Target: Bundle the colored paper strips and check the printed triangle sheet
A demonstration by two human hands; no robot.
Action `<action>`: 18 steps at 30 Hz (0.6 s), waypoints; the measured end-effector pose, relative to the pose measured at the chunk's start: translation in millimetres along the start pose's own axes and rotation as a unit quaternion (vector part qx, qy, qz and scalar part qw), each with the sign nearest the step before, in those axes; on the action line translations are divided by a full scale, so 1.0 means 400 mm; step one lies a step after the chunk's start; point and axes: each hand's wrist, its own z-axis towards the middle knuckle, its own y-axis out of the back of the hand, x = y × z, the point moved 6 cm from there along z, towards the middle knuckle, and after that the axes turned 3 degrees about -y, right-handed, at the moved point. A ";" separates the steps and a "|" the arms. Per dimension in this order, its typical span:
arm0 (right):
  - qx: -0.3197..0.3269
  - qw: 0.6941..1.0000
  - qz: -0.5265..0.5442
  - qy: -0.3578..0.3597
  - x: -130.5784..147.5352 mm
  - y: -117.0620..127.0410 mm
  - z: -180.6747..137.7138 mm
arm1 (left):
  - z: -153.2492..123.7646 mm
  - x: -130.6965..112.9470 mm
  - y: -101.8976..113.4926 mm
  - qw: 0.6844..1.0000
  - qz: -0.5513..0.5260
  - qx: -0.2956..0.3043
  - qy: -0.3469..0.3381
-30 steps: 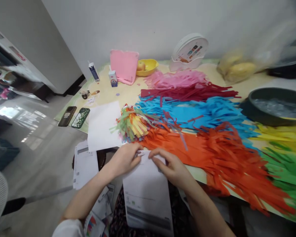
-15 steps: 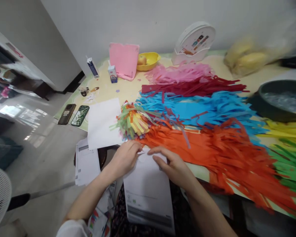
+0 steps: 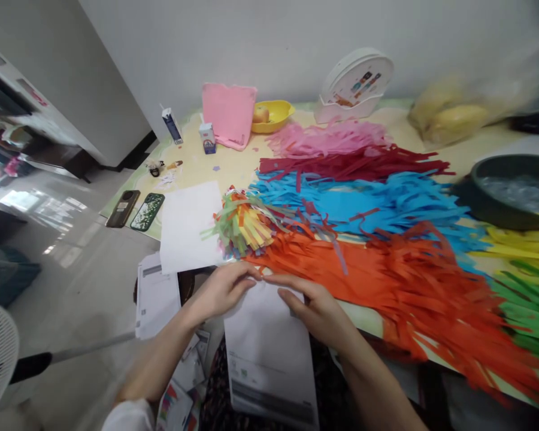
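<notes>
A pale yellow desk (image 3: 233,172) carries the orange fringed paper (image 3: 354,269), whose strips spill over the near edge. Just beyond the orange fringed paper lies blue fringed paper (image 3: 350,206); behind its right end stands a dark green basin (image 3: 489,212) holding something clear. Dark red fringed paper (image 3: 341,165) and pink fringed paper (image 3: 327,139) lie farther beyond it. On the person's side of the orange fringed paper, over the lap, a white printed packet (image 3: 269,341) slopes with its grey band lowermost. A blank white sheet (image 3: 191,224) lies to the orange fringed paper's left. Close to its near edge, the left hand (image 3: 227,288) pinches the packet's top between thumb and forefinger; the right hand (image 3: 317,305) spreads thumb and forefinger about the upper right corner, and I cannot tell how tightly those fingers grip. A multicoloured paper tassel (image 3: 247,224) sits at the orange fringed paper's left end. Well left of it lie two phones (image 3: 148,211).
</notes>
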 end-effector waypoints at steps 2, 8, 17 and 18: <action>-0.002 1.000 -0.003 0.009 0.002 0.000 -0.002 | -0.001 0.004 0.001 1.000 -0.004 0.004 0.004; -0.031 0.999 -0.026 0.011 0.008 0.001 -0.004 | 0.000 0.007 -0.003 1.000 -0.011 -0.010 0.014; -0.086 0.996 -0.028 -0.003 -0.006 0.002 -0.004 | 0.009 -0.005 -0.011 0.999 0.034 -0.004 0.007; -0.090 0.996 -0.022 -0.007 -0.010 0.002 -0.003 | 0.010 -0.004 -0.012 0.999 0.033 -0.003 0.007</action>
